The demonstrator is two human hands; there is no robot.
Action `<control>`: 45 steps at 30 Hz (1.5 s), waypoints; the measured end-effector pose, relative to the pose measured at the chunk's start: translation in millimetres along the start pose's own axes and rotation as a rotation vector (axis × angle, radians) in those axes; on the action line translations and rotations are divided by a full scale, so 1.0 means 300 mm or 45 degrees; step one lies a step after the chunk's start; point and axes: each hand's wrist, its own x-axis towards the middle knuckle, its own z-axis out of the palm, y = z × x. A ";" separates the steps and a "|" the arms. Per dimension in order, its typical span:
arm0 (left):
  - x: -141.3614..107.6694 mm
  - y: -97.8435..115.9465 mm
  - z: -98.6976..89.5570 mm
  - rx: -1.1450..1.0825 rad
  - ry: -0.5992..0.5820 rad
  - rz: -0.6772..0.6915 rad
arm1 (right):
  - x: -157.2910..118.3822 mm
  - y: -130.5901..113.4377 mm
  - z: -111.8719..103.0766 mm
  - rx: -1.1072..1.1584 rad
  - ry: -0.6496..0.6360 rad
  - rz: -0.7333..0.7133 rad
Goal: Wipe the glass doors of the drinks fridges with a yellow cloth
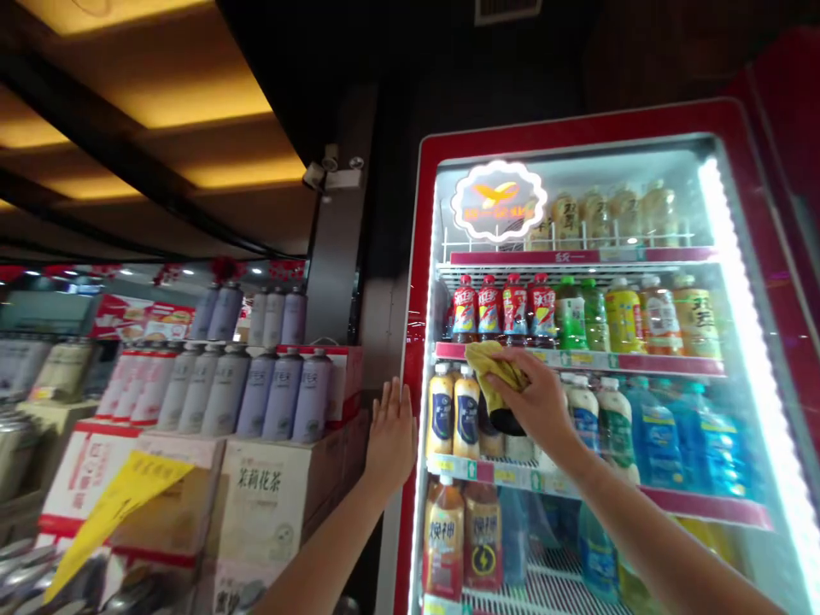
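Observation:
My right hand (541, 401) is closed on a yellow cloth (490, 376), held up at the glass door of a lit drinks fridge (416, 342). A dark patch shows at the cloth's lower end. Behind it, through the glass, stand rows of bottles, among them red-labelled ones (514, 307) above and pale ones with dark blue labels (466, 414) to its left. My left hand (392, 436) lies flat along the red left edge of the fridge frame, fingers stretched upward and holding nothing.
Left of the fridge, lilac and grey bottles (275, 393) stand on stacked cartons (262, 495). A yellow paper sign (119, 504) juts out in front of them. A dark pillar (336, 248) rises behind. A round glowing logo (498, 201) marks the door's upper left.

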 end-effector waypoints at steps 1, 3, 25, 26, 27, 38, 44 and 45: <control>0.018 -0.001 -0.006 0.015 0.016 0.029 | 0.040 -0.002 0.015 -0.057 0.003 -0.100; 0.072 0.000 -0.016 0.010 0.055 0.100 | 0.133 -0.014 0.061 -0.204 -0.001 -0.287; 0.427 -0.067 0.140 -0.088 0.391 0.205 | 0.725 0.080 0.496 -1.082 -0.359 -0.849; 0.427 -0.069 0.141 -0.084 0.382 0.198 | 0.764 0.072 0.502 -1.093 -0.331 -0.807; 0.427 -0.068 0.139 -0.081 0.373 0.194 | 0.792 0.067 0.502 -1.104 -0.294 -0.755; 0.474 -0.046 0.125 -0.043 0.486 0.168 | 0.753 0.051 0.564 -1.121 -0.207 -0.745; 0.483 -0.062 0.076 0.060 0.492 0.230 | 0.906 0.046 0.491 -1.130 -0.016 -0.507; 0.483 -0.064 0.065 0.059 0.482 0.241 | 0.871 0.055 0.482 -1.134 0.054 -0.466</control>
